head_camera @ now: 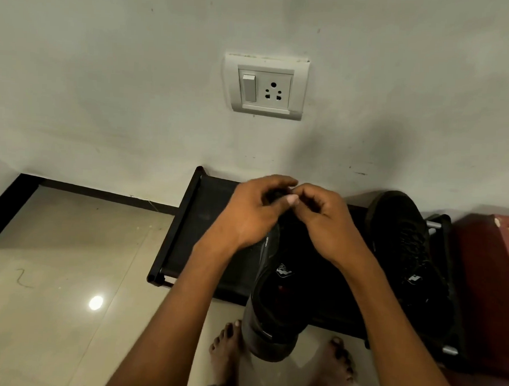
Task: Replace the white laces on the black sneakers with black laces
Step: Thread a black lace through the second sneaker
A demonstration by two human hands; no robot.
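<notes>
We count two black fabric sneakers: one (274,297) under our hands, one (403,248) right, both on a low black rack (186,227). Left hand (246,216) and right hand (325,223) pinch something dark, unclear. Beige tiled floor (67,256), white wall socket (267,87).

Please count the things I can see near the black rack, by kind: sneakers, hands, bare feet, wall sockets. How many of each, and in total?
Black sneakers: 2
Hands: 2, left hand, right hand
Bare feet: 2
Wall sockets: 1
Total: 7
</notes>
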